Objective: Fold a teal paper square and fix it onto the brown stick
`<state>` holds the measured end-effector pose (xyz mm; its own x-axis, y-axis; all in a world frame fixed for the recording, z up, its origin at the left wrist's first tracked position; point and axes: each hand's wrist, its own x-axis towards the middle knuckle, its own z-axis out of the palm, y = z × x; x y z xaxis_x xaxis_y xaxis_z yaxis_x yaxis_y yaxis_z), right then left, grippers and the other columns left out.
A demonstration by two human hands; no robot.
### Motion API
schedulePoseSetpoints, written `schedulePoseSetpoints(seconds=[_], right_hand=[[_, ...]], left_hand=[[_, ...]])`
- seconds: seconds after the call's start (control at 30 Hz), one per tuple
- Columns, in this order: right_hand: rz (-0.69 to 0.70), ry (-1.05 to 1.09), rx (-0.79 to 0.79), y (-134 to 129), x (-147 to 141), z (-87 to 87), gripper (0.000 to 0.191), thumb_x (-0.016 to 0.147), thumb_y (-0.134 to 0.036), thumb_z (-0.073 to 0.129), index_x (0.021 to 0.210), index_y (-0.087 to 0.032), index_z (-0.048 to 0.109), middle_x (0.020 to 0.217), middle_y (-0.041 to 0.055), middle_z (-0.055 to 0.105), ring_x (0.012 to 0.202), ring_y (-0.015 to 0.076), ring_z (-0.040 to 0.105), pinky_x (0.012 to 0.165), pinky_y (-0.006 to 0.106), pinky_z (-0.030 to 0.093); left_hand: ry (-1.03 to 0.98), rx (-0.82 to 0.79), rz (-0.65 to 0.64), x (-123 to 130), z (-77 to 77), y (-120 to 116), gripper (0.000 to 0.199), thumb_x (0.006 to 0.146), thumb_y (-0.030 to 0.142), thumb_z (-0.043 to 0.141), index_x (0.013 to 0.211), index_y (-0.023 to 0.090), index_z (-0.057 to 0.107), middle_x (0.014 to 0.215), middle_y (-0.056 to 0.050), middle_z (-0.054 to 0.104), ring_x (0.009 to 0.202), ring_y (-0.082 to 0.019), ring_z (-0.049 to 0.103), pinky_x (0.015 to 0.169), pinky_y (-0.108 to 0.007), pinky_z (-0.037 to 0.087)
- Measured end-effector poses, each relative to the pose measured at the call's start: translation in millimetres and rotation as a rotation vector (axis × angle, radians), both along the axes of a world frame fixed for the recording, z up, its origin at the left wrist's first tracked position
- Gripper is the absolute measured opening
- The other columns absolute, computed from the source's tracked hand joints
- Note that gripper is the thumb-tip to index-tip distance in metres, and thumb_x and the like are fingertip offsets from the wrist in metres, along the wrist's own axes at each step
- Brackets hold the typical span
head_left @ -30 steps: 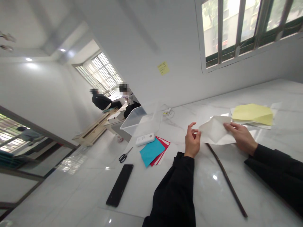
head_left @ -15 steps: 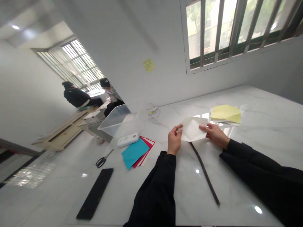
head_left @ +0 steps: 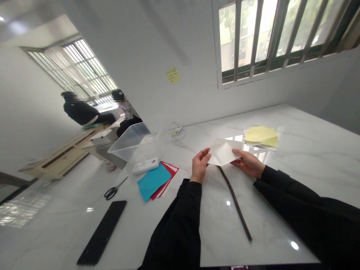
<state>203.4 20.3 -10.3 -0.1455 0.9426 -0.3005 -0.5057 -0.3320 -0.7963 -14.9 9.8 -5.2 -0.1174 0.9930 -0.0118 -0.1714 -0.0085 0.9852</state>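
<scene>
Folded paper (head_left: 223,152) between left hand (head_left: 200,165) and right hand (head_left: 246,163).

One left hand (head_left: 200,165), one right hand (head_left: 246,163), one folded white paper (head_left: 223,152), one yellow paper (head_left: 261,136), one teal sheet (head_left: 154,181), one red sheet (head_left: 165,191), one pair of scissors (head_left: 112,191), one black slab (head_left: 101,232), one clear plastic box (head_left: 129,140), one white power bank (head_left: 145,166), one dark strip (head_left: 234,202), one yellow sticky note (head_left: 173,76), two people (head_left: 80,113) (head_left: 128,125), two barred windows (head_left: 270,37) (head_left: 70,67)
</scene>
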Motion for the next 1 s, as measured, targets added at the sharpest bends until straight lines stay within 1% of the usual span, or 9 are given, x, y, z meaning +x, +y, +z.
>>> schedulePoseSetpoints(seconds=[0.1, 0.23, 0.37, 0.5, 0.6, 0.63, 0.73, 0.87, 1.0], right_hand=[[0.056, 0.065, -0.021, -1.5, -0.9, -1.3, 0.018, 0.095, -0.016, 0.069, 0.113, -0.017, 0.074, 0.115, 0.0099, 0.080, 0.094, 0.0200, 0.078, 0.081, 0.027, 0.069], [0.081, 0.100, -0.083, 1.1, 0.2, 1.8, 0.016, 0.096, -0.010, 0.065, 0.110, -0.016, 0.073, 0.106, 0.0093, 0.081, 0.088, 0.0177, 0.078, 0.079, 0.025, 0.068], [-0.082, 0.030, -0.091, 19.6, 25.7, 18.6, 0.019, 0.100, -0.008, 0.053, 0.099, -0.015, 0.071, 0.097, 0.0090, 0.080, 0.083, 0.0148, 0.077, 0.080, 0.023, 0.067], [-0.581, -0.547, 0.345, 44.1, 88.3, 45.6, 0.028, 0.101, -0.019, 0.050, 0.118, -0.016, 0.072, 0.114, 0.0108, 0.079, 0.109, 0.0253, 0.075, 0.097, 0.044, 0.064], [-0.868, -1.202, 0.804, 57.0, 136.5, 55.8, 0.054, 0.093, -0.010, 0.047, 0.144, -0.014, 0.063, 0.149, 0.0147, 0.064, 0.144, 0.0287, 0.055, 0.124, 0.051, 0.041], [-0.862, -1.359, 0.903, 60.6, 147.8, 53.8, 0.061, 0.092, -0.007, 0.045, 0.152, -0.012, 0.057, 0.158, 0.0163, 0.056, 0.150, 0.0289, 0.048, 0.126, 0.051, 0.037], [-0.623, -1.663, 1.002, 72.3, 162.7, 28.0, 0.065, 0.095, -0.008, 0.041, 0.159, -0.014, 0.050, 0.169, 0.0150, 0.042, 0.159, 0.0307, 0.033, 0.129, 0.054, 0.031], [0.078, -1.830, 0.804, 90.6, 157.1, -25.8, 0.056, 0.105, -0.036, 0.042, 0.157, -0.019, 0.053, 0.165, 0.0167, 0.047, 0.156, 0.0374, 0.038, 0.123, 0.065, 0.033], [0.205, -1.773, 0.693, 99.2, 155.1, -51.3, 0.068, 0.107, -0.059, 0.035, 0.160, -0.019, 0.050, 0.169, 0.0186, 0.040, 0.157, 0.0382, 0.036, 0.125, 0.065, 0.026]], left_hand=[[0.120, 0.082, 0.010, 0.9, -0.5, 0.0, 0.049, 0.078, 0.039, 0.085, 0.122, 0.020, 0.077, 0.125, -0.013, 0.076, 0.107, -0.023, 0.071, 0.077, -0.027, 0.056], [0.279, 0.189, 0.012, -1.5, 3.1, 2.1, 0.044, 0.083, 0.041, 0.079, 0.122, 0.020, 0.077, 0.128, -0.012, 0.074, 0.078, -0.013, 0.066, 0.068, -0.024, 0.052], [0.261, 0.185, 0.100, -8.1, 7.8, 6.5, 0.047, 0.089, 0.054, 0.071, 0.122, 0.020, 0.075, 0.129, -0.012, 0.072, 0.079, -0.012, 0.065, 0.060, -0.021, 0.048], [0.271, 0.167, 0.135, -10.8, 6.9, 9.6, 0.049, 0.092, 0.060, 0.065, 0.117, 0.019, 0.075, 0.122, -0.012, 0.072, 0.079, -0.013, 0.064, 0.059, -0.021, 0.046], [0.310, 0.185, 0.110, -7.1, 4.5, 9.1, 0.048, 0.091, 0.059, 0.065, 0.114, 0.019, 0.076, 0.118, -0.012, 0.073, 0.081, -0.015, 0.064, 0.059, -0.022, 0.046], [0.321, 0.188, 0.101, -5.5, 3.9, 8.7, 0.047, 0.091, 0.059, 0.065, 0.113, 0.019, 0.076, 0.117, -0.012, 0.073, 0.082, -0.015, 0.064, 0.059, -0.022, 0.046], [0.352, 0.183, 0.082, -1.9, 2.6, 7.1, 0.045, 0.092, 0.058, 0.063, 0.111, 0.019, 0.076, 0.117, -0.012, 0.074, 0.083, -0.016, 0.064, 0.060, -0.023, 0.046], [0.374, 0.178, 0.078, -2.3, 1.8, 6.0, 0.046, 0.094, 0.059, 0.061, 0.108, 0.019, 0.076, 0.119, -0.012, 0.074, 0.082, -0.016, 0.063, 0.060, -0.023, 0.046], [0.370, 0.176, 0.078, -4.4, 0.8, 5.8, 0.047, 0.096, 0.060, 0.059, 0.107, 0.019, 0.077, 0.121, -0.012, 0.074, 0.082, -0.015, 0.062, 0.060, -0.023, 0.045]])
